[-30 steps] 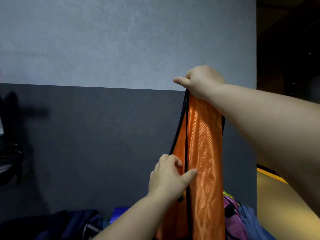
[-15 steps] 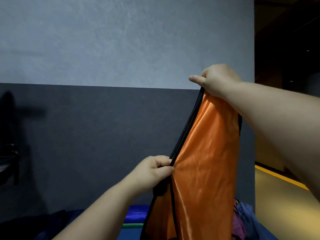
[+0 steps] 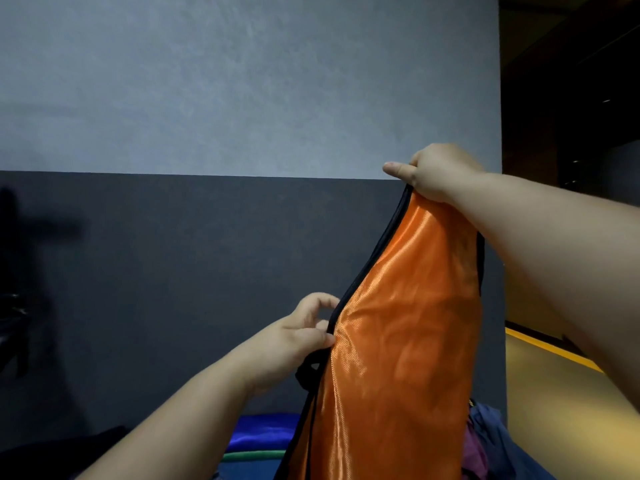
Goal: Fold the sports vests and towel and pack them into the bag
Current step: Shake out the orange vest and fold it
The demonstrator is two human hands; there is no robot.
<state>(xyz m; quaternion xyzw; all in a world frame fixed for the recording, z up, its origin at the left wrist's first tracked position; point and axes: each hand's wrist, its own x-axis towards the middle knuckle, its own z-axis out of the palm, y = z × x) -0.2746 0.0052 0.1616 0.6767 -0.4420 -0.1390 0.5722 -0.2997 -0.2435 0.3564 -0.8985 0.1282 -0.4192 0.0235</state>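
A shiny orange sports vest [image 3: 398,341] with black trim hangs upright in front of me. My right hand [image 3: 436,171] grips its top end, raised against the wall. My left hand [image 3: 304,334] pinches the black edge of the vest lower down on its left side. Below, a folded blue towel [image 3: 259,434] with a green band under it shows at the bottom edge. Purple and blue-grey fabric [image 3: 485,441] lies at the lower right, partly hidden by the vest. The bag is not clearly in view.
A two-tone wall, light grey [image 3: 242,81] above and dark grey below, stands close ahead. A dark opening lies to the right, with a yellow floor [image 3: 554,410] beneath it. A dark shape [image 3: 14,323] sits at the far left.
My right hand has moved right with the vest's top, spreading the fabric wider. My left hand shifted from the vest's front to its left black edge.
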